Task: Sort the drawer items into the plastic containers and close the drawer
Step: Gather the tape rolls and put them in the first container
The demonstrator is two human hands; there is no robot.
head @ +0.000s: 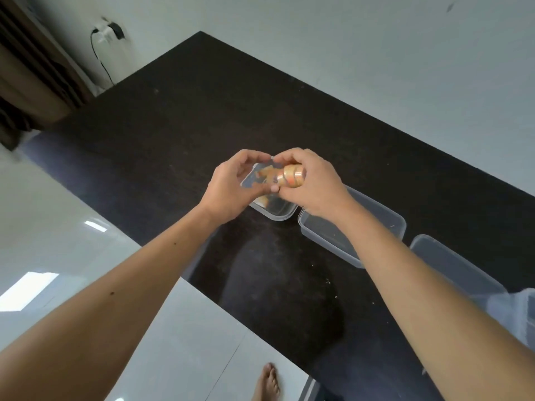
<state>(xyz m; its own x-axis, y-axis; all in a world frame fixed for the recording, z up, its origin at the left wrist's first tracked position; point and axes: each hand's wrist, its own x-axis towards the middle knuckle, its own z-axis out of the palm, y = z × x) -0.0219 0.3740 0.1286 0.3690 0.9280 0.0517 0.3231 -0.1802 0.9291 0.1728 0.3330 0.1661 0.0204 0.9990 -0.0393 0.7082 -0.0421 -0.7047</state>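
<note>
Plastic containers (351, 227) sit in a row on the dark table (179, 117). Both forearms reach forward, hands meeting above the leftmost container (275, 211). The right hand (311, 185) curls round a small golden roll (291, 176); the left hand (231, 183), fingers curved, pinches at the roll's end.

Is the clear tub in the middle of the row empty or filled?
Apparently empty: the middle tub has no lid and its see-through floor shows only dark table, though the right forearm covers part of it.
</note>
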